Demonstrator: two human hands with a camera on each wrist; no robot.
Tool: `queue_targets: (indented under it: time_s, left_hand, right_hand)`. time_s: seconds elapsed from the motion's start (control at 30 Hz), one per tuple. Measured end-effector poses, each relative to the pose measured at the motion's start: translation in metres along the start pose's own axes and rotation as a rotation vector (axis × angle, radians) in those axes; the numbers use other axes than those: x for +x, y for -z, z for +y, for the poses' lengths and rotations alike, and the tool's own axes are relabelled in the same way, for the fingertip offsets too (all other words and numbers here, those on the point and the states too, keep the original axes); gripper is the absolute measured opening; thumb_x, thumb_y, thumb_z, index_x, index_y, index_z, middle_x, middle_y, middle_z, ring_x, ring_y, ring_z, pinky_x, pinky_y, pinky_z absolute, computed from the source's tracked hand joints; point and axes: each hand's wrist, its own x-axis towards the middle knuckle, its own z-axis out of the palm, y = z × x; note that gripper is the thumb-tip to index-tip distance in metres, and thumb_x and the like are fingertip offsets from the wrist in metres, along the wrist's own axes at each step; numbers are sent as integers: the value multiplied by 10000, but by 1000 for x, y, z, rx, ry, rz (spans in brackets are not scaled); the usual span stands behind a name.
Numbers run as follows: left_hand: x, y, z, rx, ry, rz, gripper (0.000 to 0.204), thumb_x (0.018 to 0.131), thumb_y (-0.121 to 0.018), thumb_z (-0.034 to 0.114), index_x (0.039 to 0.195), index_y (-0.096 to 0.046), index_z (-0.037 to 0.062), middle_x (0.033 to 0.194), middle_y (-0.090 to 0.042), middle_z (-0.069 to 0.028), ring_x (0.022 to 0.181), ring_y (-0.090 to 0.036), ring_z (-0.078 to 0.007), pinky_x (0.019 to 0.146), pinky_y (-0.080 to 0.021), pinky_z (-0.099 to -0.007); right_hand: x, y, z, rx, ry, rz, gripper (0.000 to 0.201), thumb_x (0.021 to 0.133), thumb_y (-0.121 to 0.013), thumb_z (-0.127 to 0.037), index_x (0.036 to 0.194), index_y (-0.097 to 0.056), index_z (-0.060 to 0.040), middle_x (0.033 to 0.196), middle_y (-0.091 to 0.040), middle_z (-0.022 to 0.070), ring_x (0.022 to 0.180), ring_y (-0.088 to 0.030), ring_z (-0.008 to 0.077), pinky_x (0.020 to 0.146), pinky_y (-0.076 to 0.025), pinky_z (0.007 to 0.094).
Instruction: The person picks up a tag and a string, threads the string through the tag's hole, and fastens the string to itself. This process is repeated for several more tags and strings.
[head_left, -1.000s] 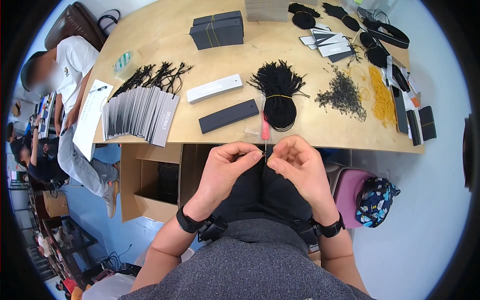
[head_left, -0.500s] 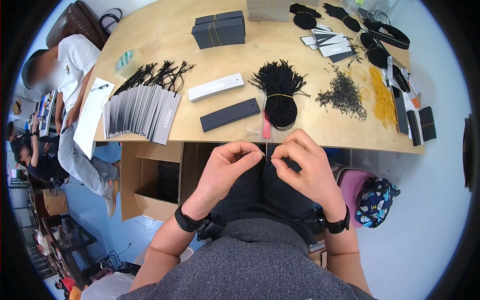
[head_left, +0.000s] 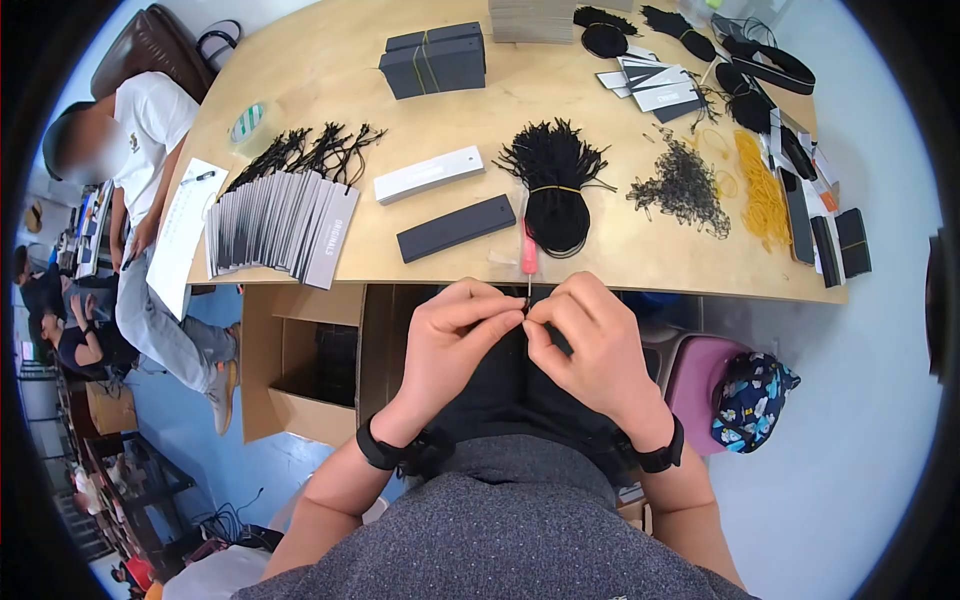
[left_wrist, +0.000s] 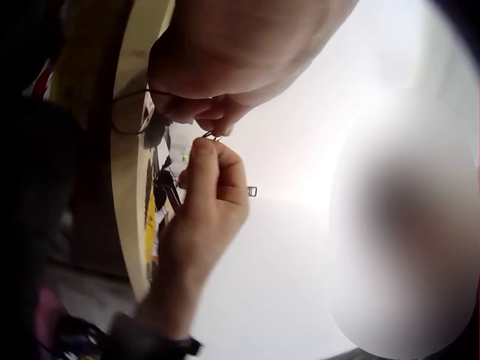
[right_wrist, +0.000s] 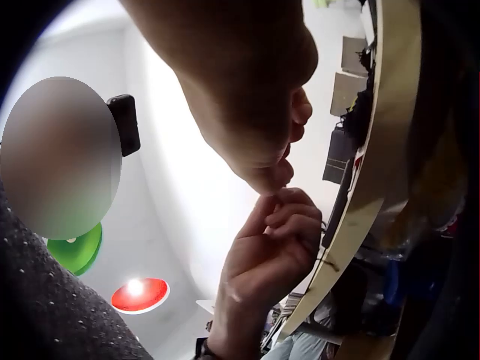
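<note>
Just off the table's front edge, my left hand (head_left: 455, 335) and right hand (head_left: 590, 340) meet fingertip to fingertip. A thin dark cord (left_wrist: 114, 112) loops out from my left hand, whose thumb and forefinger pinch it. In the left wrist view a small wire pin (left_wrist: 212, 136) sits at the joined fingertips, pinched by my right hand. Another small dark metal loop (left_wrist: 253, 191) shows beside the right hand's curled fingers. A red-handled tool (head_left: 529, 260) lies at the edge, its thin metal shaft pointing toward the fingertips. The fingers partly cover the cord's end.
Behind the hands lies a bundle of black cords (head_left: 556, 215). To its right are a heap of dark wire pins (head_left: 685, 190) and yellow rubber bands (head_left: 760, 195). Tags with cords (head_left: 280, 230) fan out at left. A cardboard box (head_left: 305, 400) stands below; a seated person (head_left: 150, 130) is at left.
My right hand first drew slightly away, then came back left, and its fingertips now meet those of my left hand. The left hand has hardly moved.
</note>
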Motion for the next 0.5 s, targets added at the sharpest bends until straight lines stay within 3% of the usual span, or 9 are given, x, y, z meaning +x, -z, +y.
queue_targets:
  time_s: [0.03,0.1,0.13,0.23,0.3,0.33,0.4,0.43,0.5]
  left_hand:
    - [0,0,2,0,0,-3,139,849,-716,9,986,-737,-2,878,-658,-50,754,-587,-128,680,-469,-256]
    - [0,3,6,362,-264,-51,130,807,-740,-22,935,-730,-33,874,-658,-51,806,-617,-135,712,-490,-249]
    - [0,4,8,363,-265,-52,130,807,-740,-22,935,-730,-33,874,-658,-51,806,-617,-135,712,-490,-249]
    - [0,7,7,424,-278,-78,107,819,-728,-26,925,-715,-26,891,-656,-53,841,-613,-130,734,-484,-249]
    - [3,8,-1,-24,-15,-103,91,869,-696,19,957,-706,-2,864,-653,-37,837,-605,-97,719,-487,-252]
    - [3,7,0,-23,-14,-100,91,869,-696,19,957,-706,-2,864,-653,-37,837,-605,-97,719,-487,-252]
    - [4,3,5,-405,177,-113,96,912,-667,46,991,-687,-4,885,-656,-18,822,-580,-77,738,-478,-237]
    - [3,3,5,-406,177,-116,96,912,-667,46,991,-687,-4,885,-656,-18,822,-580,-77,738,-478,-237]
    - [2,7,6,-483,356,-172,112,942,-644,70,1016,-678,-7,910,-658,-7,827,-576,-74,772,-473,-224]
  right_hand:
    - [-1,2,-1,81,-100,-21,151,737,-725,-34,810,-593,-48,784,-511,73,698,-568,247,591,-472,338]
    - [-2,5,-3,185,-229,-74,133,767,-721,-47,830,-604,-42,787,-517,77,699,-573,239,594,-472,331]
    - [-2,7,-4,290,-354,-131,117,796,-716,-60,849,-614,-35,790,-522,81,700,-578,232,597,-473,324]
    - [1,15,-4,419,-476,-246,130,839,-709,-96,917,-628,-33,834,-542,89,733,-595,217,623,-477,313]
    - [5,19,-10,385,-427,-183,145,847,-709,-109,943,-629,-36,859,-547,93,748,-597,228,638,-480,323]
    - [6,19,-11,352,-380,-117,161,856,-709,-122,969,-629,-40,883,-552,96,762,-599,240,652,-483,333]
    - [3,14,-4,311,-290,-125,176,852,-713,-128,980,-626,-43,898,-551,101,773,-598,255,665,-485,348]
    - [1,12,-1,268,-201,-131,192,849,-717,-135,990,-623,-46,913,-551,106,783,-597,271,679,-487,363]
    - [-1,14,0,228,-212,-157,188,840,-715,-126,990,-628,-53,910,-555,110,796,-596,289,684,-489,388]
